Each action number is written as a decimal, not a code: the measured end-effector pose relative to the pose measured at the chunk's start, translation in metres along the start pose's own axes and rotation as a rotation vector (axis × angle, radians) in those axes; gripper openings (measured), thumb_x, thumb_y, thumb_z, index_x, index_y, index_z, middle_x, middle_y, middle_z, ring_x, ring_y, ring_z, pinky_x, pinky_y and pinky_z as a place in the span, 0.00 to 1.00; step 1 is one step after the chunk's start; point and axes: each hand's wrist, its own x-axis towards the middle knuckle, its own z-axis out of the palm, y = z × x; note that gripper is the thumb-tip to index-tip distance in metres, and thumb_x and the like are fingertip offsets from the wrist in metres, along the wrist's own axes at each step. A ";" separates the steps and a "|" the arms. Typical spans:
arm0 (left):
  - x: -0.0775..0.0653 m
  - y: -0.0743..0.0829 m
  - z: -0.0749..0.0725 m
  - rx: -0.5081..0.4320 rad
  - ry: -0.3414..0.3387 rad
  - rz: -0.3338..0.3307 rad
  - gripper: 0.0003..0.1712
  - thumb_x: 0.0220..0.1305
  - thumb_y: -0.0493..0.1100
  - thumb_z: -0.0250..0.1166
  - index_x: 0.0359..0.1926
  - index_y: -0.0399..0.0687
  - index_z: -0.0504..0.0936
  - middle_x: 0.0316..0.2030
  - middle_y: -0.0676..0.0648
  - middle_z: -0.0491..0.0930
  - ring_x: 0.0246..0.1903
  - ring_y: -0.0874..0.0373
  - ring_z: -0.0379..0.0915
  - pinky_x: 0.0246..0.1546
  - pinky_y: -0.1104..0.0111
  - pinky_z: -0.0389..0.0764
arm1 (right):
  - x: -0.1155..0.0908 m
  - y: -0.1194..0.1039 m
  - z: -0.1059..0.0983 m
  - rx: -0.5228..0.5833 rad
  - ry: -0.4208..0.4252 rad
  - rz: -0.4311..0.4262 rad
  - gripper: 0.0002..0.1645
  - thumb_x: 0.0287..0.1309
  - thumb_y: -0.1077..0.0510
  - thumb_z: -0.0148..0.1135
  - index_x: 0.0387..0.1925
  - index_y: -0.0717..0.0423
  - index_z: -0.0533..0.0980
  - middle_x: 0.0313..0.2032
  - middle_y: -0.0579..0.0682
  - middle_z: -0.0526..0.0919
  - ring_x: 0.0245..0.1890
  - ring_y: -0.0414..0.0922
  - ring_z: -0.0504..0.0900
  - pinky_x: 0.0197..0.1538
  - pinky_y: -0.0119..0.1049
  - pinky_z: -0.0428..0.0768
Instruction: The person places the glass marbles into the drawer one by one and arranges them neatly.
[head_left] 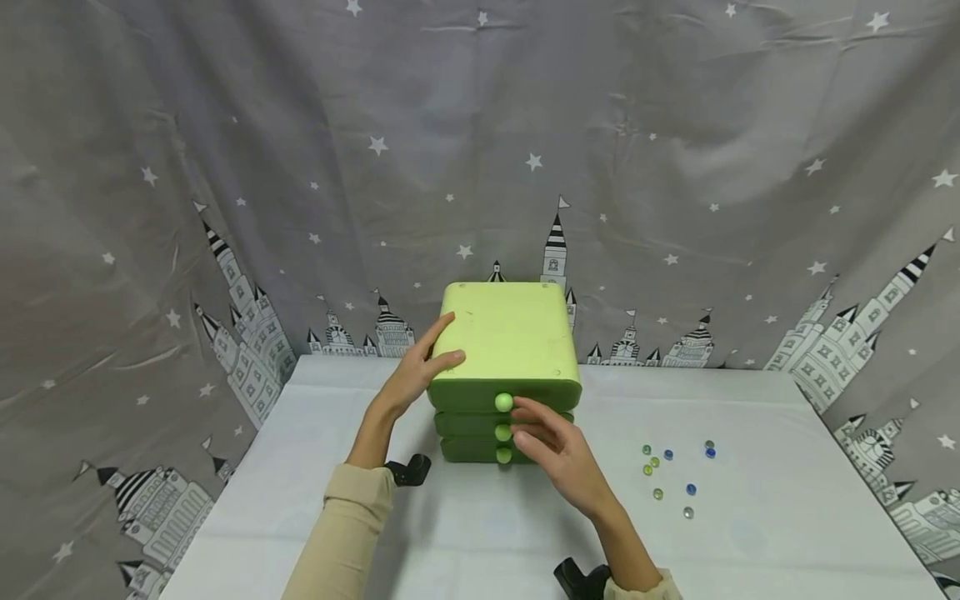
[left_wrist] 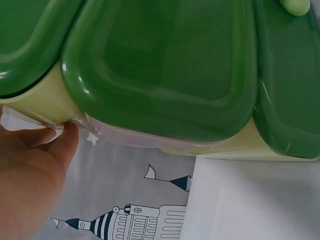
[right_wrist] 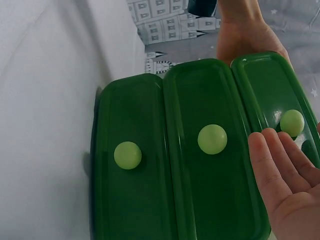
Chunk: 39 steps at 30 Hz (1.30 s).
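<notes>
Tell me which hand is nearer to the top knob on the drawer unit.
Right. The right hand is just beside the top knob, contact unclear; the left hand is farther away, at the upper left edge of the drawer unit.

Left grip (head_left: 412, 372): thumb and finger apart; right grip (head_left: 567, 463): fingers nearly straight
</notes>
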 end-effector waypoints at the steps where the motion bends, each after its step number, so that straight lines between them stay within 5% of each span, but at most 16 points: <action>1: 0.000 0.000 0.000 0.000 0.004 -0.002 0.43 0.68 0.53 0.61 0.78 0.63 0.50 0.77 0.46 0.42 0.75 0.49 0.37 0.69 0.47 0.49 | 0.001 0.000 0.000 0.001 0.000 0.000 0.28 0.70 0.56 0.57 0.69 0.54 0.67 0.60 0.62 0.74 0.58 0.59 0.75 0.55 0.40 0.77; 10: 0.002 0.000 0.002 0.002 0.013 -0.018 0.43 0.67 0.54 0.61 0.78 0.63 0.51 0.77 0.45 0.42 0.75 0.48 0.37 0.69 0.47 0.49 | 0.007 0.000 0.005 -0.022 0.061 -0.003 0.26 0.69 0.57 0.58 0.66 0.57 0.70 0.58 0.55 0.77 0.59 0.56 0.75 0.59 0.44 0.73; 15: 0.002 -0.002 0.001 -0.004 0.011 -0.012 0.43 0.68 0.53 0.60 0.78 0.62 0.50 0.77 0.45 0.41 0.75 0.48 0.36 0.69 0.46 0.48 | 0.013 -0.002 0.006 0.069 0.082 0.009 0.25 0.69 0.59 0.57 0.65 0.62 0.70 0.57 0.59 0.77 0.56 0.60 0.75 0.54 0.41 0.78; 39: 0.001 -0.002 0.003 -0.040 0.024 -0.021 0.43 0.67 0.52 0.60 0.78 0.62 0.50 0.77 0.45 0.41 0.74 0.49 0.39 0.69 0.47 0.49 | 0.021 0.000 0.010 0.205 -0.008 0.047 0.28 0.70 0.60 0.55 0.66 0.69 0.66 0.54 0.71 0.74 0.58 0.66 0.72 0.55 0.55 0.75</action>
